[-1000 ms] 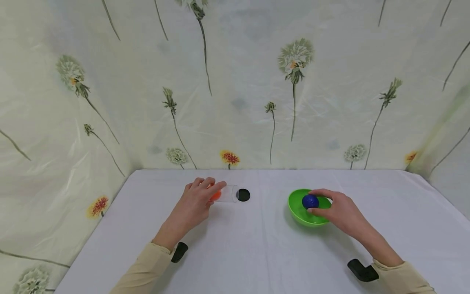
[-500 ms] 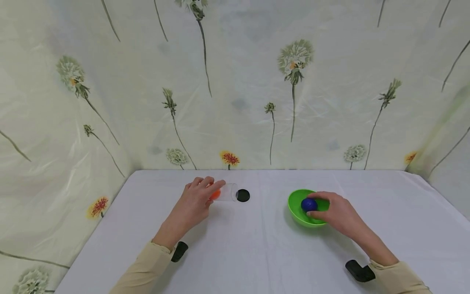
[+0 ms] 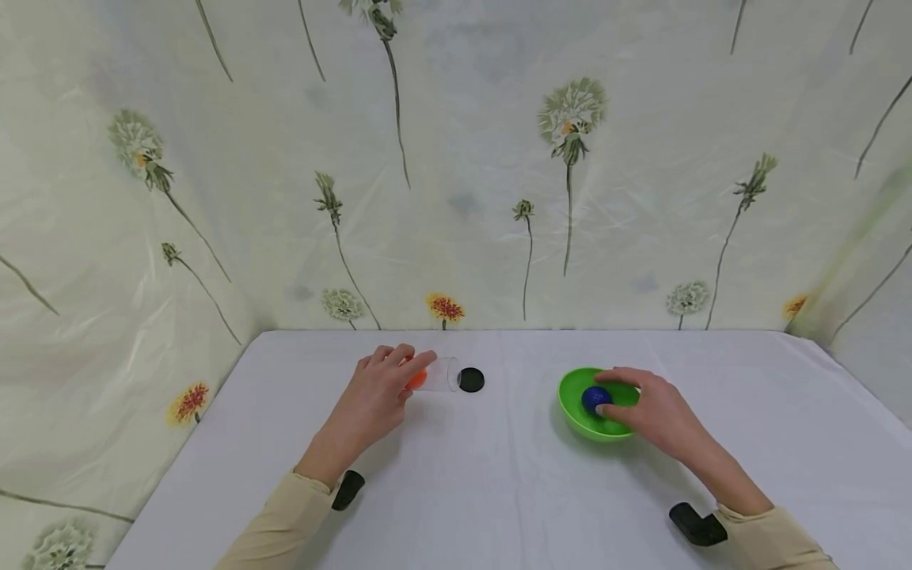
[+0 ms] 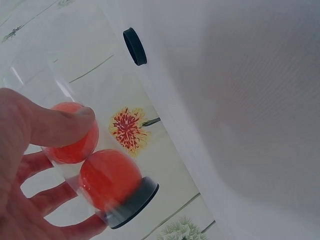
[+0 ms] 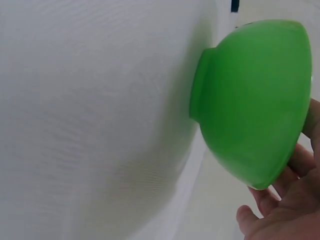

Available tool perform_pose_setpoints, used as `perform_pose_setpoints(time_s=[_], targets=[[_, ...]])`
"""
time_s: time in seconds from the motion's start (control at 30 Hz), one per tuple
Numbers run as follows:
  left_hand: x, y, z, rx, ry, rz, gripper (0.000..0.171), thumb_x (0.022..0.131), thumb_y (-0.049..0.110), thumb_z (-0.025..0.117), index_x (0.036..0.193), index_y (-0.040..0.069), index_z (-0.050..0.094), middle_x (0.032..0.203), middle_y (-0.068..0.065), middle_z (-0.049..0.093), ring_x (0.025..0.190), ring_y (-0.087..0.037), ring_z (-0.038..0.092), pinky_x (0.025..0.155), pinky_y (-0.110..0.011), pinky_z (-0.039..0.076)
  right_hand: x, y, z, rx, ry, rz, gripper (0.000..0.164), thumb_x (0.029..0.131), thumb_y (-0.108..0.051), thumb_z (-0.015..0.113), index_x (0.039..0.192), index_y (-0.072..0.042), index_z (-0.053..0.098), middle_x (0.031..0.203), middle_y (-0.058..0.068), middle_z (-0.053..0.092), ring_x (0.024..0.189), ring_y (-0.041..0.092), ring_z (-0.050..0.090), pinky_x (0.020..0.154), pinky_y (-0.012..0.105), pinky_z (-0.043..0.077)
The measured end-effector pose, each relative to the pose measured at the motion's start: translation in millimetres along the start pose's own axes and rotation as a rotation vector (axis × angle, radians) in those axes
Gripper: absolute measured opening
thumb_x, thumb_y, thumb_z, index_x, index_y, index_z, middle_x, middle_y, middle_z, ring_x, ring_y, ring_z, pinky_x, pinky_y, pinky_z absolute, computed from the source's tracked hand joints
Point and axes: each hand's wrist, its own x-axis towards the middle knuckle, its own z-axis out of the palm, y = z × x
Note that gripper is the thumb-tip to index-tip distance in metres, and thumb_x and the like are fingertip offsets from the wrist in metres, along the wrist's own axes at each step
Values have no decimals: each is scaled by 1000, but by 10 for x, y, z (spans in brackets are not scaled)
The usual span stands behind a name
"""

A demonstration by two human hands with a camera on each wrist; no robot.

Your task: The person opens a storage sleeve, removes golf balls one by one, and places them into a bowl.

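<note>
My left hand (image 3: 378, 392) grips a clear plastic tube (image 3: 443, 374) that lies level just over the table, its open end toward the right. In the left wrist view, two orange balls (image 4: 111, 179) sit inside, at the end closed by a dark cap (image 4: 132, 204). Thumb and fingers wrap the tube there. At the right, a blue ball (image 3: 596, 400) lies inside a green bowl (image 3: 570, 412). My right hand (image 3: 659, 412) reaches over the bowl's right rim, thumb and forefinger spread beside the ball. In the right wrist view the bowl's wall hides the ball.
A loose black cap (image 3: 472, 380) lies on the table just right of the tube's open end. White cloth (image 3: 499, 475) covers the table. Behind it hangs a flowered curtain (image 3: 463, 198). Black wrist-camera pieces (image 3: 698, 525) stick out by both sleeves.
The blue ball has gone down and slightly left into the bowl, out of the pinch of my right thumb and forefinger. My left hand and the tube have hardly moved.
</note>
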Motion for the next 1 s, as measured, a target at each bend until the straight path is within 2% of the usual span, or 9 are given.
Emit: perform_pose_setpoints(time_s=[0.33, 0.57, 0.7, 0.83, 1.0], targets=[[-6, -5, 5, 11, 3, -6, 60, 82, -1, 75, 133, 23, 56, 125, -3, 55, 113, -26, 50, 90, -50, 44, 15, -247, -52, 90, 14, -10, 46, 88, -33, 74, 129, -14, 64, 132, 12, 59, 132, 41, 38, 99, 62, 32], [-2, -4, 12, 34, 3, -1, 61, 82, -1, 74, 134, 23, 56, 119, -1, 57, 109, -26, 49, 88, -50, 44, 65, -413, 15, 191, 11, -45, 44, 89, -35, 73, 129, -19, 63, 131, 4, 61, 132, 31, 41, 100, 55, 35], [-5, -1, 11, 63, 4, 16, 58, 83, -1, 73, 133, 24, 56, 117, 0, 57, 108, -25, 49, 86, -50, 44, 97, -488, 54, 245, 10, -62, 44, 90, -32, 73, 131, -18, 61, 131, 4, 61, 129, 30, 46, 101, 54, 36], [-14, -1, 7, 85, -3, 17, 57, 83, 2, 74, 133, 25, 57, 117, 0, 56, 109, -26, 49, 86, -49, 43, 131, -569, 118, 293, -3, -63, 45, 90, -32, 73, 131, -16, 61, 130, 3, 60, 122, 30, 52, 98, 50, 43], [-25, -6, 4, 94, -3, 12, 58, 83, 5, 76, 133, 25, 58, 117, 0, 56, 109, -25, 48, 86, -48, 41, 175, -651, 228, 312, -11, -89, 44, 89, -28, 74, 130, -16, 62, 127, 1, 62, 116, 23, 57, 95, 41, 48]])
